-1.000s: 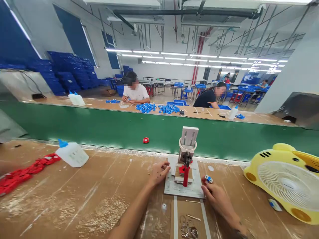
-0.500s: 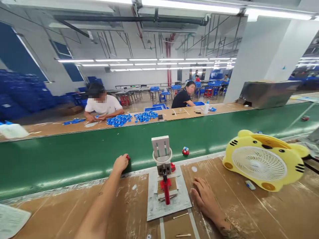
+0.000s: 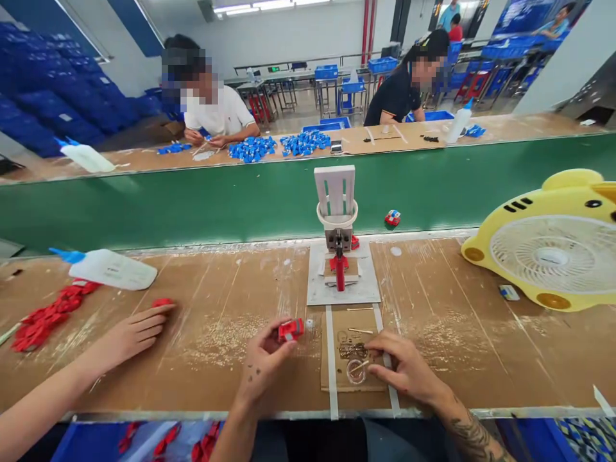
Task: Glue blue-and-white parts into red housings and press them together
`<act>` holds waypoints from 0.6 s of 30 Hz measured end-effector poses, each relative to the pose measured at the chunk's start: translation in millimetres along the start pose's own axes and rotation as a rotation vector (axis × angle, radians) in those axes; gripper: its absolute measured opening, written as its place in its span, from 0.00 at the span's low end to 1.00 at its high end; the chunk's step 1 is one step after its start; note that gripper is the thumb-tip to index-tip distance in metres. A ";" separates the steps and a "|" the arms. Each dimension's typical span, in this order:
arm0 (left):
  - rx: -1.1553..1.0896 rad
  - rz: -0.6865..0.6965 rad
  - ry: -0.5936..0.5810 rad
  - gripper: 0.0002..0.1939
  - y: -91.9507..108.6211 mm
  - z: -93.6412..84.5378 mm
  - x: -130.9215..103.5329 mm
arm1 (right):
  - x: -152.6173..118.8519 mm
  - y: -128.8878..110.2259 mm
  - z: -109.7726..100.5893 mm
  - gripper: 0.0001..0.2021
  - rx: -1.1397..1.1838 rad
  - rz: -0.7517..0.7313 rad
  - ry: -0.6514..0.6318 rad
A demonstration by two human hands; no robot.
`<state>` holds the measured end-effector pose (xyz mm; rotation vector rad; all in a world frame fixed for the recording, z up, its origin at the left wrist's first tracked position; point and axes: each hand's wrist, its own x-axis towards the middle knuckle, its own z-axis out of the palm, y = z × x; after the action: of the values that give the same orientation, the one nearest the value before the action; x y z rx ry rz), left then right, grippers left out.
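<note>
My left hand [image 3: 264, 359] pinches a small red plastic piece [image 3: 291, 330] with grey and white parts, held above the table left of a cardboard pad [image 3: 330, 378]. My right hand [image 3: 407, 366] reaches over the pad's right side, thumb and index finger apart. Its fingertips are beside a thin pale stick [image 3: 359, 367] that lies across a small round clear dish [image 3: 356, 380]. Whether they touch the stick I cannot tell. Small dark metal bits [image 3: 353, 350] and another pale stick [image 3: 360, 331] lie on the pad. Behind it stands a red-handled clamp [image 3: 340, 273] on a white board.
At left, a co-worker's hand [image 3: 137, 330] touches a red piece [image 3: 163, 302], near a white bottle [image 3: 115, 269] and a red pile [image 3: 52, 314]. A yellow fan [image 3: 553, 240] stands right. Beyond the green belt [image 3: 216, 199], two people sit near blue pieces [image 3: 253, 149].
My left hand has come back from the green belt with the red piece. My right hand has moved onto the cardboard pad. The view has tipped down, and a co-worker's hand now shows at left.
</note>
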<state>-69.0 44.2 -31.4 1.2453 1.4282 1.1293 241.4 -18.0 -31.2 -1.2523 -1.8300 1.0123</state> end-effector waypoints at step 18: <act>0.027 0.138 -0.261 0.16 6.0 48.1 -47.4 | -2.2 -15.1 -5.4 0.16 0.007 0.003 0.119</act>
<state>-16.8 1.1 -31.1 1.4709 1.1805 0.9979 240.6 -22.4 -15.6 -1.2840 -1.7323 0.9255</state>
